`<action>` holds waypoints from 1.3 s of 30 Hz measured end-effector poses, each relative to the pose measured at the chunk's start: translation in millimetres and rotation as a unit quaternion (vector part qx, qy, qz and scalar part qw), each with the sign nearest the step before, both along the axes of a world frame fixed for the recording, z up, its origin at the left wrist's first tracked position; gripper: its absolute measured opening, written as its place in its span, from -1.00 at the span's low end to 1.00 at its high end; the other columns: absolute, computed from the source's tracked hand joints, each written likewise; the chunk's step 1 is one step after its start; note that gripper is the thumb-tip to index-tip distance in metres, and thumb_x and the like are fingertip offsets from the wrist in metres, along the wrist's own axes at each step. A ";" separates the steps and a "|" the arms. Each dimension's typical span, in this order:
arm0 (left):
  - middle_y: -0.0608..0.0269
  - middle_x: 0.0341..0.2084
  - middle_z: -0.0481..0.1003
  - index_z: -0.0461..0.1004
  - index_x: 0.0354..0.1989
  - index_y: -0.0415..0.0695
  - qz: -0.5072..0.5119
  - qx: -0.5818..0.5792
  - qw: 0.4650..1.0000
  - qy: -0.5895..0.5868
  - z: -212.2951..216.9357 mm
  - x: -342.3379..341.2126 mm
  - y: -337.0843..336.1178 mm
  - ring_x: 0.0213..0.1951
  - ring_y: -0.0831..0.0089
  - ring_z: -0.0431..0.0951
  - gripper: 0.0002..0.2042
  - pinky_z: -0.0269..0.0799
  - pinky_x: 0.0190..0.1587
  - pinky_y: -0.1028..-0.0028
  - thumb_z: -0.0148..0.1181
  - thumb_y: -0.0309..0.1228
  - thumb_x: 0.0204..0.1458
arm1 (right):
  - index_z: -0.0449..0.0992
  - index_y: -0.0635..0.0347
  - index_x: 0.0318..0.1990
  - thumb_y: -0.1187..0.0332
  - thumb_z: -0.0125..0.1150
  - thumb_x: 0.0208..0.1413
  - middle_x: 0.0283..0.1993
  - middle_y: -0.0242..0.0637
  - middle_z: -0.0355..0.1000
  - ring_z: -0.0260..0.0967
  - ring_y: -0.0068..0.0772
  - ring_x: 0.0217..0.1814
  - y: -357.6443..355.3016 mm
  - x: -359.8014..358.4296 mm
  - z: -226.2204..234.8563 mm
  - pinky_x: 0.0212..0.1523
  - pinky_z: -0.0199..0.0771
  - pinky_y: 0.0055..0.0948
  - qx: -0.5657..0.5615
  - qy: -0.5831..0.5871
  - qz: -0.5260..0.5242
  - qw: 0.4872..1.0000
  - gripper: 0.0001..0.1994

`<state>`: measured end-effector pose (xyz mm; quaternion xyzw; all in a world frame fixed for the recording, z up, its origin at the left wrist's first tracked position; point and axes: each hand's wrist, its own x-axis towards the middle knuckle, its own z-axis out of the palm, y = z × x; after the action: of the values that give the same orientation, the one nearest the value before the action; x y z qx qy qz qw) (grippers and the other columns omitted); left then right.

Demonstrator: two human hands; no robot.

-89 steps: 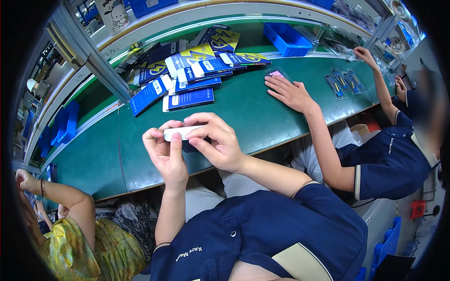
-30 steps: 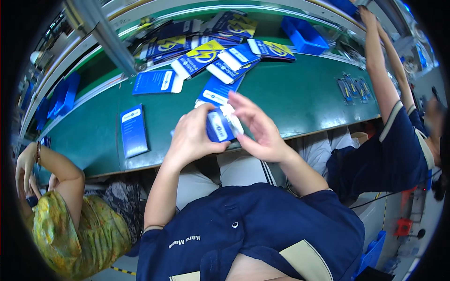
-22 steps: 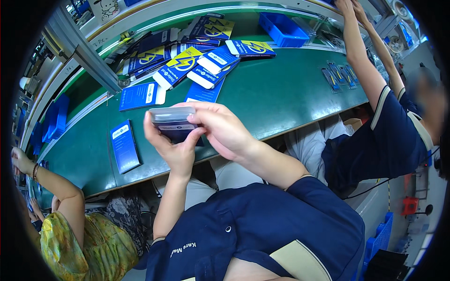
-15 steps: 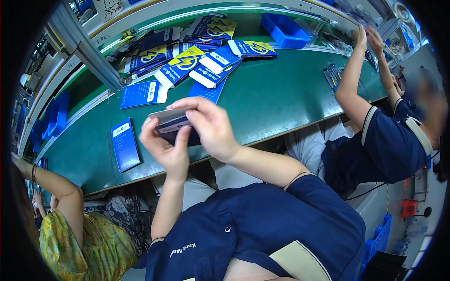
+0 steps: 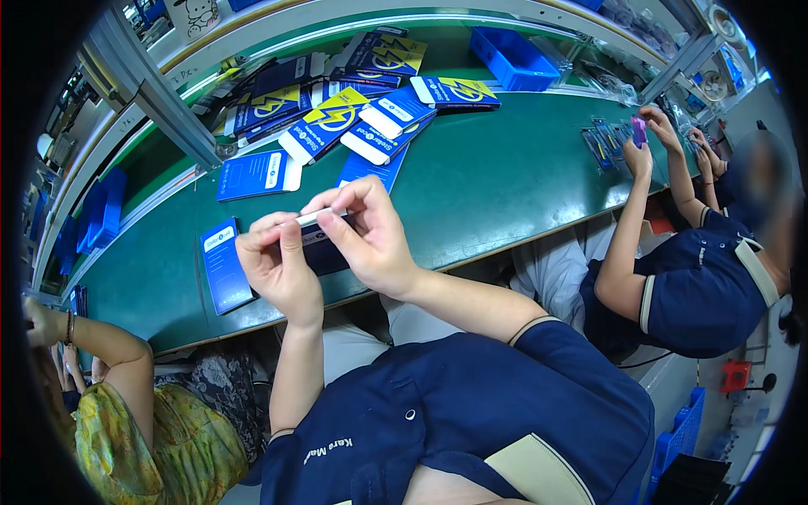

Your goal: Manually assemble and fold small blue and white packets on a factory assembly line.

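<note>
Over the green workbench | I am pinching a slim dark device edge-on | left hand and right hand fingers clamping it | blue carton lying beside.

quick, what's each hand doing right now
Left hand: closed on the small dark box.
Right hand: pinching the same box's top edge.

Glossy card boxes; matt green bench.
</note>
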<state>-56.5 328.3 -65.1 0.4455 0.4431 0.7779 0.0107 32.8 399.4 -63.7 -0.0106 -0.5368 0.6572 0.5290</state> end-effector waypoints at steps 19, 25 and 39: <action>-0.32 0.22 0.28 0.16 0.37 -0.30 0.379 -0.644 0.619 0.241 -6.1 -115.2 -88.6 0.14 -0.24 0.36 -0.21 0.33 0.20 0.04 0.22 -0.04 0.06 | 0.47 0.22 0.09 0.25 0.33 0.06 0.22 0.01 0.37 0.24 0.29 0.23 15.4 42.6 -26.5 0.20 0.29 0.09 0.409 -0.489 -0.352 0.685 -0.55; -0.27 0.39 0.10 0.19 0.38 -0.23 0.326 -0.721 0.545 0.276 13.6 -145.2 -88.4 0.36 -0.27 0.13 -0.31 0.10 0.37 0.06 0.17 -0.08 0.16 | 0.56 0.24 -0.18 0.25 0.39 -0.01 -0.04 -0.20 0.51 0.45 -0.17 -0.09 14.5 59.0 -30.4 -0.12 0.49 -0.26 0.437 -0.378 -0.225 0.785 -0.70; 0.05 0.44 0.09 0.11 0.45 -0.07 0.497 -0.635 0.574 -0.140 70.7 -44.7 -157.7 0.43 0.24 0.12 -0.53 0.05 0.41 0.17 -0.31 -0.31 0.39 | 0.57 0.16 -0.21 0.24 0.36 0.04 -0.03 -0.26 0.50 0.43 -0.24 -0.06 18.1 58.8 -26.4 -0.11 0.46 -0.26 0.445 -0.346 -0.185 0.805 -0.76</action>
<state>-101.1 170.6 5.7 -0.0799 0.9686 0.2330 -0.0353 91.6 417.4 -90.1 -0.0992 -0.9056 0.1890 0.3665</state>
